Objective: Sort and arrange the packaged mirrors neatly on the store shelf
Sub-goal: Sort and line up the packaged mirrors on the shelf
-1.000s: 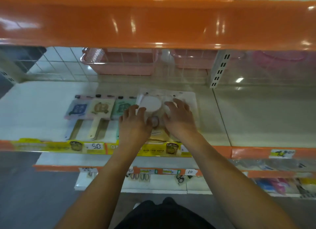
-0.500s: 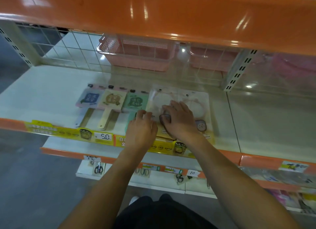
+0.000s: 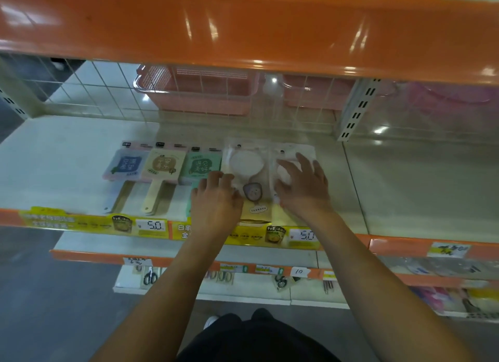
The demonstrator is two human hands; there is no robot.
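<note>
Lying flat on the shelf (image 3: 67, 145), two clear-packed round mirrors are set side by side, their long axes running front to back. The left mirror pack (image 3: 247, 164) is touched at its near-left edge by the left grip (image 3: 216, 197), fingers loosely curled. The right mirror pack (image 3: 294, 152) is pressed under the spread right grip (image 3: 302, 186), holding nothing. The right grip is judged nearer for squaring it.

A single head-worn camera looks forward and down, close over the white store shelf with orange edge (image 3: 67, 156).
</note>
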